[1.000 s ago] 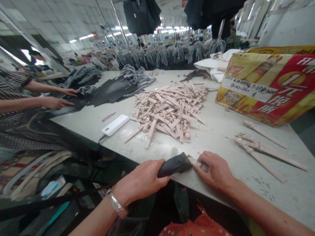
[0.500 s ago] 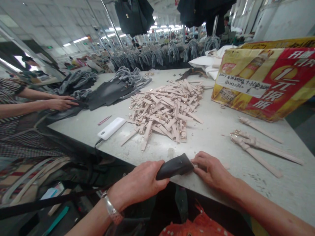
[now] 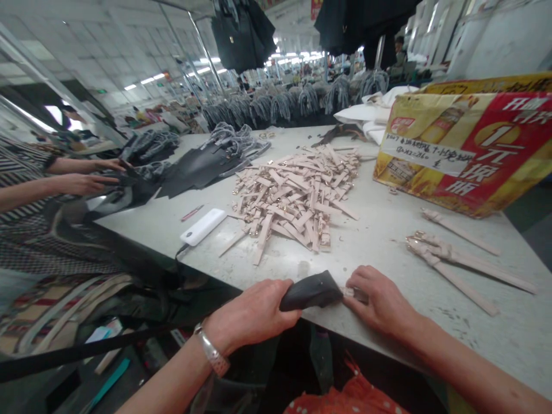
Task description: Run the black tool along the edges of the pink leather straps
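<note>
My left hand (image 3: 259, 310), with a silver bracelet at the wrist, is closed around a dark leather-like piece (image 3: 317, 289) shaped like a flattened sleeve. Its far end points right, at the table's front edge. Closed at that end, my right hand (image 3: 377, 296) pinches a beige strap (image 3: 347, 292), of which a short part shows between the fingertips and the dark piece. Whether the strap enters the dark piece I cannot tell. Beyond both hands lies a heap of beige straps (image 3: 297, 192) with gold-coloured buckles.
Several loose straps (image 3: 452, 259) lie on the right of the table (image 3: 375, 230), before a yellow-and-red carton (image 3: 466, 149). A white device (image 3: 202, 227) with a cord lies left. At the far left, a co-worker's hands (image 3: 90, 175) handle dark bag pieces (image 3: 194, 164).
My right hand has shifted slightly right from the dark piece, and more of the beige strap shows between them. The co-worker's hands have lifted a dark piece. The view has shifted slightly.
</note>
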`<move>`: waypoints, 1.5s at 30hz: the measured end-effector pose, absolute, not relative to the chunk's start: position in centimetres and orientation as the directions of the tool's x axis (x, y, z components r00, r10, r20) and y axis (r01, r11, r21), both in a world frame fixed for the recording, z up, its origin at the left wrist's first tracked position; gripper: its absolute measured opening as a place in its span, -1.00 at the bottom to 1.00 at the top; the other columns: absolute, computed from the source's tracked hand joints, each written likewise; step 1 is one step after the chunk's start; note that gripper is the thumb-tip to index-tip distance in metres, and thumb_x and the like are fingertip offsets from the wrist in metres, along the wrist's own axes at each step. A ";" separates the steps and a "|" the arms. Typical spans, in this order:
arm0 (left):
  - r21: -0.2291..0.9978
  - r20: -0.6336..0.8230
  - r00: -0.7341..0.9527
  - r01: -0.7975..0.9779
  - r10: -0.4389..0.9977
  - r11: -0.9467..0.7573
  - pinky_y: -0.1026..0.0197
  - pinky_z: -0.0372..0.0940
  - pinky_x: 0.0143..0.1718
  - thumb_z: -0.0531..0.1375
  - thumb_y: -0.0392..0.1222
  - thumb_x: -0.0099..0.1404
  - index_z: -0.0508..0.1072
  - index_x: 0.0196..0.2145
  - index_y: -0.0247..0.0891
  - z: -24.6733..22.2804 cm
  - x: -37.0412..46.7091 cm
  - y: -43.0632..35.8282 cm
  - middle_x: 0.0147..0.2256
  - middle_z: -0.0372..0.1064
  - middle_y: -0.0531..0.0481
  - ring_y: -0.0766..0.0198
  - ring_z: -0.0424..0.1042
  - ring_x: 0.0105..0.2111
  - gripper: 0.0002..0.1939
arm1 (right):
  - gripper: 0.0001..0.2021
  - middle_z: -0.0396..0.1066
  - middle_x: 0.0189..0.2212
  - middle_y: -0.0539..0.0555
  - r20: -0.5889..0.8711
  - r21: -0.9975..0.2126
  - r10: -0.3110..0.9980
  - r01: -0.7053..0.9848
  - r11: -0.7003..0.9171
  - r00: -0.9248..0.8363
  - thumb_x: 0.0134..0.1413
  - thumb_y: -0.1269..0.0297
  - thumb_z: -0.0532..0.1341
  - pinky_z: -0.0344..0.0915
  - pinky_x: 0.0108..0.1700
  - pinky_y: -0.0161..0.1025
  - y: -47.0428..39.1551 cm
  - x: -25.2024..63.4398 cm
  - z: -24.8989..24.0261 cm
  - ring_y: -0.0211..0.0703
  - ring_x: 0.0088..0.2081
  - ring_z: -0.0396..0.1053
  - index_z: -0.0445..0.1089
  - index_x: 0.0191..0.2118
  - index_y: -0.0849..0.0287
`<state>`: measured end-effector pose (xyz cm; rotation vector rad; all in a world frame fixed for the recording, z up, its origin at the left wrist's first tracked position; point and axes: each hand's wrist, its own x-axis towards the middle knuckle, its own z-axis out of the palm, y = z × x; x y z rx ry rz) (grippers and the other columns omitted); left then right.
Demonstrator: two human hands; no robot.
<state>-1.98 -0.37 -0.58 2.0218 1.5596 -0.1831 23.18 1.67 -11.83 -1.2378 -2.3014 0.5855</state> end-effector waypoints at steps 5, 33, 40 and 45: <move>0.298 -0.392 0.337 0.927 0.856 -0.228 0.25 0.22 -0.33 0.05 -0.04 0.18 0.41 -0.27 -0.18 -0.1 -1.8 -0.6 -0.34 0.42 -0.01 0.18 0.41 -0.33 -0.75 | -0.84 0.32 -0.31 0.10 0.183 -0.628 0.856 0.612 0.481 -0.484 0.01 0.37 0.18 0.22 -0.23 -0.20 1.3 24.4 -11.8 -0.12 -0.26 0.27 0.44 -0.25 0.15; 0.298 -0.418 0.368 0.919 0.830 -0.258 0.30 0.17 -0.42 0.04 -0.05 0.21 0.36 -0.34 -0.15 -0.1 -1.7 0.4 -0.42 0.38 0.06 0.25 0.38 -0.41 -0.82 | -0.62 0.32 -0.31 0.08 0.198 -0.652 0.894 0.627 0.426 -0.401 -0.11 0.43 0.17 0.22 -0.21 -0.19 1.3 24.5 -12.5 -0.12 -0.27 0.27 0.29 -0.07 0.18; 0.225 -0.354 0.402 0.913 0.844 -0.340 0.26 0.16 -0.41 0.06 -0.07 0.18 0.36 -0.33 -0.19 -0.4 1.1 0.7 -0.43 0.38 0.00 0.19 0.40 -0.39 -0.81 | -0.56 0.34 -0.29 0.08 0.224 -0.689 0.907 0.600 0.407 -0.357 -0.09 0.40 0.18 0.26 -0.19 -0.20 1.2 24.5 -12.8 -0.14 -0.28 0.30 0.24 0.00 0.17; 0.317 -0.322 0.407 0.897 0.855 -0.308 0.27 0.16 -0.40 0.07 -0.03 0.18 0.37 -0.32 -0.20 -1.1 1.3 1.7 -0.41 0.40 0.01 0.21 0.39 -0.39 -0.78 | -0.38 0.35 -0.29 0.06 0.194 -0.733 0.928 0.582 0.352 -0.317 -0.10 0.40 0.18 0.27 -0.17 -0.18 1.3 24.5 -13.3 -0.16 -0.29 0.32 0.08 0.16 0.15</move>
